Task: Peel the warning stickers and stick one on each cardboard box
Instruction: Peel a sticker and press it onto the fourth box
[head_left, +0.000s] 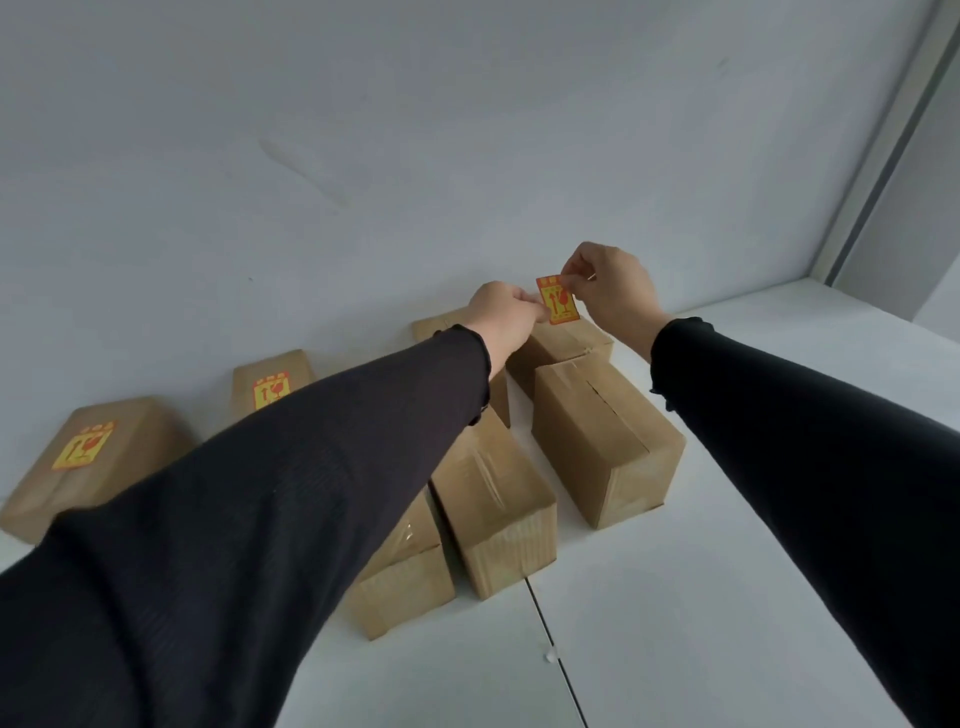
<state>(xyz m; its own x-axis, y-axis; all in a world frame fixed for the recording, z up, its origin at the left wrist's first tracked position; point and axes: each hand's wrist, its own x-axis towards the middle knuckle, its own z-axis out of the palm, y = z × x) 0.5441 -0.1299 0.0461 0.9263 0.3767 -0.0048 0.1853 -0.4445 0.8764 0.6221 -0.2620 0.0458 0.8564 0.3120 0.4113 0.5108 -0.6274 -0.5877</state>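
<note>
While both hands reach out over the far end of the box group, the left hand (506, 317) pinches the lower left edge of a warning sticker (557, 300) and the right hand (613, 291) pinches its upper right corner, so the sticker hangs stretched between them, just above the far box (566, 345).

The sticker looks thin, light and limp. It will likely curl or fold on itself if let go at one end, and its glue side will catch on skin, so holding it by opposite edges with fingertips only seems the sound way. The boxes look stiff and light; pressing down on a lid should do no harm.

I count seven boxes in view, though the sleeves may hide more. Taking the far box as the mark: one box (605, 441) lies just in front of it, three lie to its front left, and two lie well to its left. Those two already carry stickers (84, 446) (270, 393), making three stickers in all.
</note>
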